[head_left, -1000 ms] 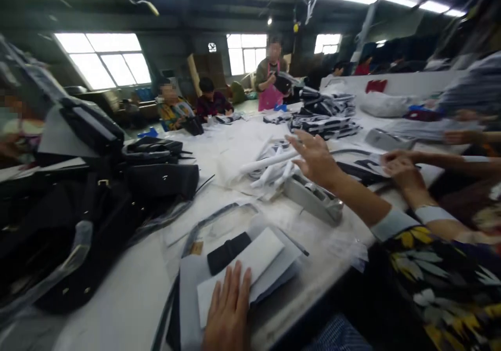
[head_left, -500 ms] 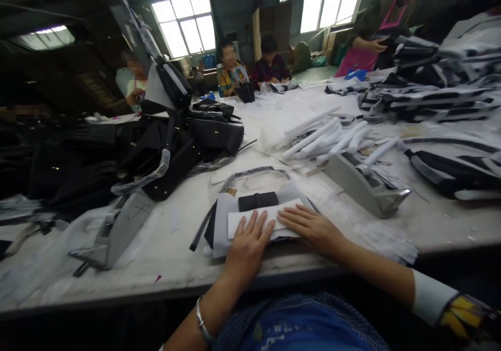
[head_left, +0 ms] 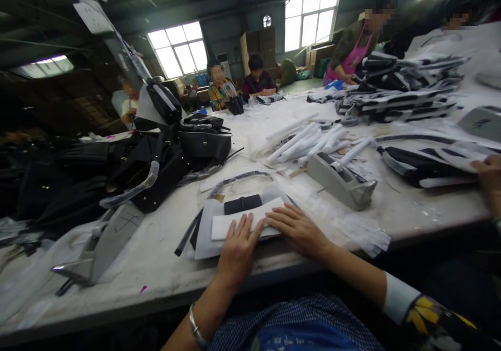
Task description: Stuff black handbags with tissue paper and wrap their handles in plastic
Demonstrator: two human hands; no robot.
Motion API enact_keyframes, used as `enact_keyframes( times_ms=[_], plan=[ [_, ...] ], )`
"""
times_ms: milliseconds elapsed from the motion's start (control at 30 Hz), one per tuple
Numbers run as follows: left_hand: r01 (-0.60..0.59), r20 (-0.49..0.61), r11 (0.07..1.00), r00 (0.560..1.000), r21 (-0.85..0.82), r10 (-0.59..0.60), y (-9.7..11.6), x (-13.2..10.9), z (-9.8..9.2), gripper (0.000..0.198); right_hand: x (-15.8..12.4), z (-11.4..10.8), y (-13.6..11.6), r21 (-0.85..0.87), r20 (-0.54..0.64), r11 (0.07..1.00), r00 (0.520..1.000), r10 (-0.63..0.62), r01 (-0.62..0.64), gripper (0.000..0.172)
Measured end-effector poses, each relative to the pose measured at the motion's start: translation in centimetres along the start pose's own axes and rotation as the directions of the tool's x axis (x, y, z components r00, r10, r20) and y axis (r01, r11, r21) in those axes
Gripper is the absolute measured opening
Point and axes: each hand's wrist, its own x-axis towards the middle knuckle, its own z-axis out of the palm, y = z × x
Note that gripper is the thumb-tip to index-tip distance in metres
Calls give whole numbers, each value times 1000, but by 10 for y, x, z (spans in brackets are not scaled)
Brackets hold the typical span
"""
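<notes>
Close to the table's front edge lies a black handbag, partly covered by white wrapping paper. Its handle, sleeved in clear plastic, curves away behind it. A small black strap piece rests on the paper. Across the front is a folded white foam strip. My left hand lies flat with spread fingers on the strip's lower middle. My right hand presses flat on its right end, fingers stretched out. Neither hand grips anything.
Grey tape dispensers stand left and right. Black bags are heaped at left; white paper rolls lie beyond. Stacked wrapped bags fill the back right. A co-worker's hand touches another bag at right. Other people sit behind.
The view has turned slightly to the right, and a co-worker's hand now shows at the right edge. Both my hands stay flat on the foam strip.
</notes>
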Motion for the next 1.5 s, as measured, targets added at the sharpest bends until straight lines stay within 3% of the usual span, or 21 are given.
enact_keyframes(
  times_ms=[67, 133, 167, 233, 300, 467, 567, 633, 733, 900, 967, 1067, 1233, 1300, 1367, 1433, 1500],
  plan=[
    [14, -5, 1000, 1000, -14, -14, 0, -1, 0, 63, -17, -7, -5, 62, -155, 987, 975, 159, -151, 45],
    [24, 4, 999, 1000, -33, -24, 1, -1, -1, 68, -34, -12, -8, 166, -277, 904, 861, 426, -394, 43],
    [31, 6, 999, 1000, -40, -31, 1, -1, -1, 70, -41, -15, -8, 227, -272, 828, 783, 560, -513, 44],
    [35, -4, 998, 999, -43, -35, 1, -1, 0, 73, -49, -18, -7, 300, -149, 665, 655, 741, -684, 54],
    [30, -16, 999, 999, -42, -30, 1, -1, 1, 72, -46, -20, -2, 316, 29, 554, 592, 806, -770, 62],
    [45, -31, 998, 998, -42, -46, 2, -2, 3, 67, -21, -26, 13, 475, 390, 394, 589, 707, -787, 51],
    [46, -44, 998, 998, -44, -48, 1, -3, 3, 63, -10, -32, 10, 573, 500, 199, 531, 684, -795, 46],
    [38, -55, 998, 998, -43, -40, 0, -4, 4, 64, -4, -36, 3, 654, 540, 69, 528, 655, -753, 45],
    [39, -72, 999, 997, -38, -42, 0, -7, 6, 66, 3, -39, -9, 771, 542, -95, 570, 617, -630, 40],
    [73, -80, 997, 994, -30, -76, 3, -10, 3, 66, 16, -32, -12, 790, 566, -290, 460, 684, -539, 29],
    [86, -65, 995, 994, -48, -89, 4, -10, 0, 68, 22, -30, -10, 794, 573, -331, 444, 689, -510, 27],
    [100, -71, 992, 992, -73, -106, 4, -10, -1, 75, 32, -33, -8, 791, 570, -324, 433, 699, -519, 30],
    [124, -225, 992, 968, 24, -115, 0, -9, 10, 63, 46, -39, -10, 793, 562, -292, 458, 689, -535, 31],
    [120, -239, 992, 965, 37, -107, -3, -8, 12, 64, 47, -42, -9, 800, 551, -260, 490, 676, -541, 33],
    [118, -245, 993, 963, 19, -110, -7, -6, 10, 65, 45, -48, -3, 803, 548, -195, 568, 614, -563, 36],
    [130, -255, 991, 958, -20, -131, -13, -4, 5, 66, 38, -58, 11, 794, 516, -29, 650, 558, -607, 42],
    [158, -277, 985, 946, -63, -170, -19, -2, 0, 68, 26, -68, 32, 696, 366, 313, 694, 620, -646, 44]
  ],
)
